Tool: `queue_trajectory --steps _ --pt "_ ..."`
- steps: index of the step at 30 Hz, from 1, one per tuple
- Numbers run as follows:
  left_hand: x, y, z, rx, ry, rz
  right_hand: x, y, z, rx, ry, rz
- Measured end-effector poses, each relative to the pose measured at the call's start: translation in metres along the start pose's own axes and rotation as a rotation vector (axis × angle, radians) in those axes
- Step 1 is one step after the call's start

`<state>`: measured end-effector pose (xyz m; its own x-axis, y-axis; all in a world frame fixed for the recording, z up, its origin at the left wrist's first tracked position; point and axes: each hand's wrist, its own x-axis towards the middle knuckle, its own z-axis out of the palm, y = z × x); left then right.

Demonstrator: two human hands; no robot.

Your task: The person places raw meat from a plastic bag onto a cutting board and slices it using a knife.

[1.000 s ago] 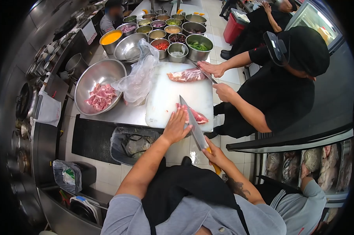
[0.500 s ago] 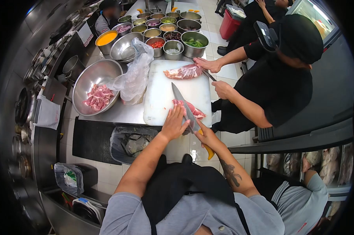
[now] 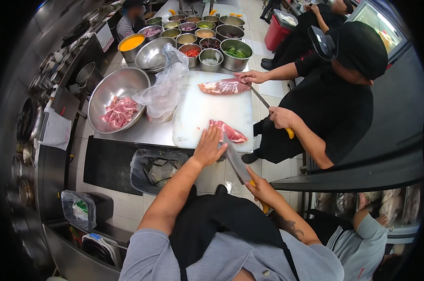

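My left hand (image 3: 209,149) lies with its fingers stretched out over the left end of a small piece of raw meat (image 3: 233,133), near the front edge of the white cutting board (image 3: 189,110). In my right hand (image 3: 262,188) is the yellow handle of a large kitchen knife (image 3: 237,164). Its blade slants up and left, with the tip close to the meat and my left fingers. Farther back on the board lies a bigger piece of raw meat (image 3: 223,87), touched by a co-worker's hand (image 3: 251,77); that person's other hand (image 3: 282,117) holds a second yellow-handled knife (image 3: 259,96).
Left of the board are a crumpled plastic bag (image 3: 165,91) and a steel bowl (image 3: 97,96) with cut meat (image 3: 119,112). Several steel pots of vegetables (image 3: 235,51) stand behind. Below the table edge is a lined bin (image 3: 139,173). The co-worker (image 3: 329,98) stands at the right.
My right hand has drawn the knife back toward me and right, off most of the meat. My left hand stays put. The co-worker's knife has swung out from the bigger piece.
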<state>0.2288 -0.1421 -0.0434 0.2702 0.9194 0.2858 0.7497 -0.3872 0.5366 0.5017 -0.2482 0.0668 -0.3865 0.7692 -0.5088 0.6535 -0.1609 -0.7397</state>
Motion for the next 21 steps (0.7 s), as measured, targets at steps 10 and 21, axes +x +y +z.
queue_trajectory --steps 10,21 --pt "0.040 -0.005 -0.021 -0.052 0.229 -0.282 -0.008 0.005 0.002 -0.343 0.150 -0.181" --pt "0.054 -0.046 -0.034 -0.181 -0.020 -0.616 -0.047 0.001 0.000 -0.436 0.114 -0.096"
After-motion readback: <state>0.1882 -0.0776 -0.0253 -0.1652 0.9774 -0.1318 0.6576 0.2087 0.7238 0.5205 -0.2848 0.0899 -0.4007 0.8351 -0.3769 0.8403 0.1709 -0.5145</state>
